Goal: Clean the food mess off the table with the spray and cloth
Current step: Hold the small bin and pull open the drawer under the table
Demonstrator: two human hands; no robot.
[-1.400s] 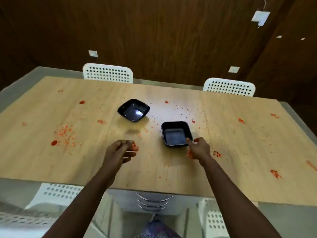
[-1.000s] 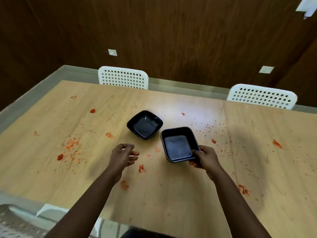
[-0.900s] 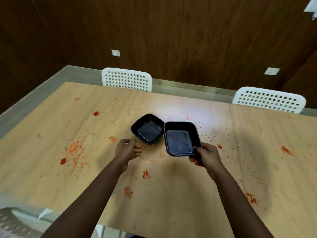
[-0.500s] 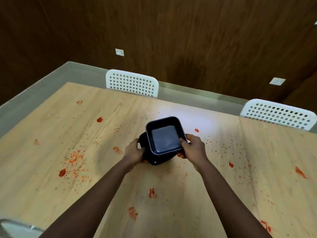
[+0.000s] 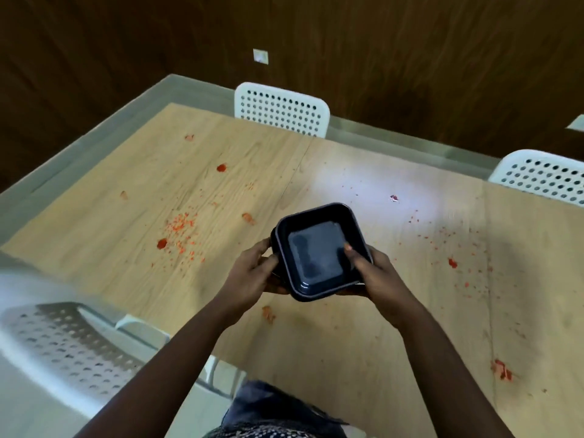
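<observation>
Holding two black square dishes (image 5: 319,251) nested one inside the other, a person lifts the stack above a light wooden table (image 5: 363,339), near the centre of the view. The left hand (image 5: 252,275) curls its fingers around the stack's side at 9 o'clock, and the right hand (image 5: 373,273) grips the side at 3 o'clock, thumb hooked over the rim into the upper dish. Both forearms reach up from the bottom edge. The mess to be cleaned, red food splatter (image 5: 177,232), lies across the table: a dense scatter of crumbs and a blob at 9 o'clock from the dishes, single spots (image 5: 222,167) toward 11 o'clock, fine specks (image 5: 448,248) at 3 o'clock, and smears (image 5: 502,373) near the table edge at 4 o'clock. One more smear (image 5: 268,312) sits just below the dishes at 6 o'clock. White perforated chairs (image 5: 281,109) stand at the far side at 12 and 2 o'clock, another at the near left corner at 8 o'clock. Neither spray nor cloth appears anywhere in view. As a judgement, the task is at its very start: the dishes are being cleared away, nothing looks wiped, and fetching the spray and cloth, spraying and wiping all remain.
</observation>
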